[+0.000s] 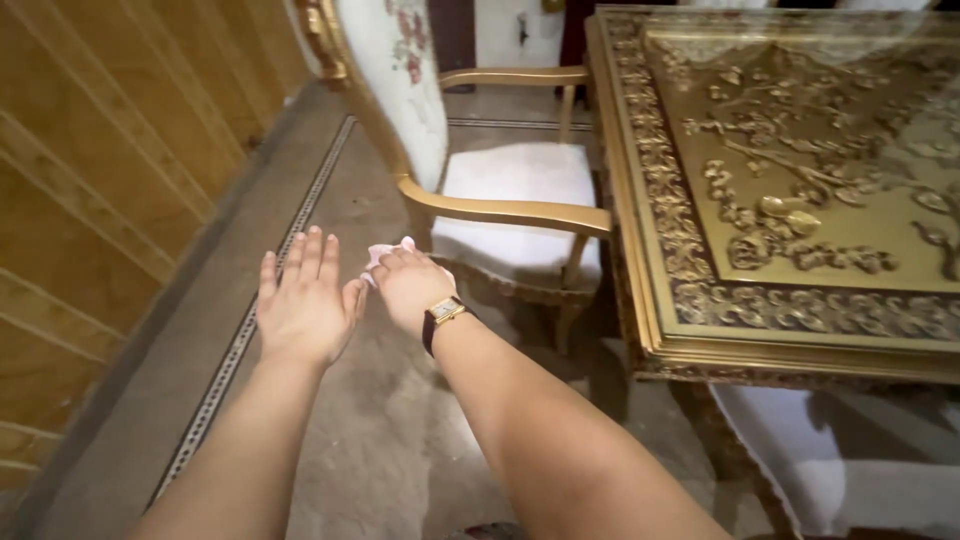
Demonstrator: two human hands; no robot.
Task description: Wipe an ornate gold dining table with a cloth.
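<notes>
Left hand [302, 305] flat, fingers together, right hand [408, 285] curled over pale cloth [383, 254], mostly hidden, beside gilt armchair [500, 212]

A small pale pink cloth [385, 252], crumpled, is bunched under the fingers of the right hand [408, 285], only its edges peeking out, just beside the gilded armchair's [500, 210] wooden arm.

I see a gilded square table with a carved floral relief top [800, 170] at right. Just beside it stands a gold-framed armchair with white floral upholstery [500, 175]. Both rest on a grey stone floor [390, 440]. Wood-panelled wall [90, 150] at left.
</notes>
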